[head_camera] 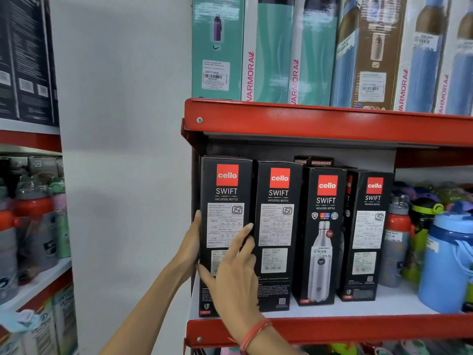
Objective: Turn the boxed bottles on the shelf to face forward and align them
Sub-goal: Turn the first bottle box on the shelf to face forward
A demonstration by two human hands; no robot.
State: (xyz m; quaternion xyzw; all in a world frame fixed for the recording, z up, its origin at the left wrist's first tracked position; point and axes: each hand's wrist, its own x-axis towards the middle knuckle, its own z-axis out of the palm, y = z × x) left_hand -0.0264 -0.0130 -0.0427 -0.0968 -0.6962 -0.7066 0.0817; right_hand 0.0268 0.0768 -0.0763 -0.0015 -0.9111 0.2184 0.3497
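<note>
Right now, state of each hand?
Left hand: fingers flat along the left side of the leftmost Cello box, bracing it.
Right hand: open, fingers spread over that box's front, no closed grip.

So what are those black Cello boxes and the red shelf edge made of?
Black Cello boxes: apparently printed cardboard, matte with slight sheen, crisp folded edges and stuck-on paper labels. Red shelf edge: probably painted sheet metal, glossy, with a bent lip and a visible screw head.

Four boxes (294, 231) stand in a row on the shelf (358, 326), loose bottles (435, 252) right of them.
</note>
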